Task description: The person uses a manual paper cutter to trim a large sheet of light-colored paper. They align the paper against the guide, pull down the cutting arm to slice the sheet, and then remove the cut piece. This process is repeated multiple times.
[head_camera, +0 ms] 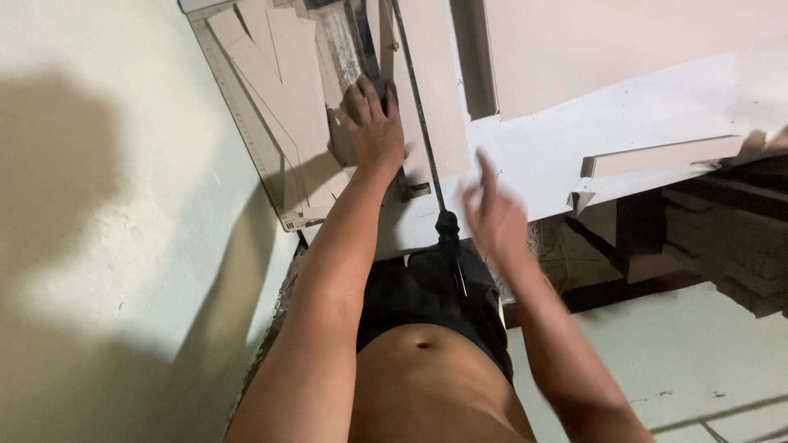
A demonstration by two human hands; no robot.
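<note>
My left hand [373,123] lies flat, fingers spread, on grey cardboard sheets [287,82] stacked on the bed of a paper cutter [254,156] with a ruled edge. The cutter's long blade arm [419,107] runs from the top down to a black handle [448,234] near my waist. My right hand [492,213] hovers open and blurred just right of that handle, not touching it. A cut cardboard strip [431,82] lies to the right of the blade arm.
A white table [558,139] carries a large cardboard sheet [607,49] and a narrow strip [665,156]. A pale wall [107,246] stands close on the left. Stacked boards [730,246] sit under the table at right, above a light floor [681,361].
</note>
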